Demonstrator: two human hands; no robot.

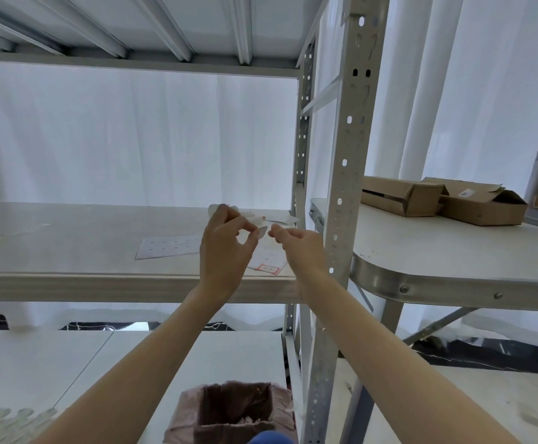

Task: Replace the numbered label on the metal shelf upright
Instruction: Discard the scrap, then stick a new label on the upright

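Both my hands are raised over the middle shelf board (pixel 69 283), just left of the perforated metal shelf upright (pixel 346 161). My left hand (pixel 226 248) pinches a small pale label piece (pixel 262 232) between thumb and fingers. My right hand (pixel 299 248) has its fingertips closed right beside that piece; whether it touches the piece I cannot tell. Below the hands, a sheet with a red-bordered numbered label (pixel 267 268) lies on the shelf. A white backing sheet with rows of marks (pixel 168 246) lies further left.
Loose white paper scraps (pixel 280 218) lie behind my hands. Two open cardboard boxes (pixel 440 200) stand on the round-cornered table (pixel 453 283) to the right. A bin with a pink liner (pixel 235 411) stands on the floor below.
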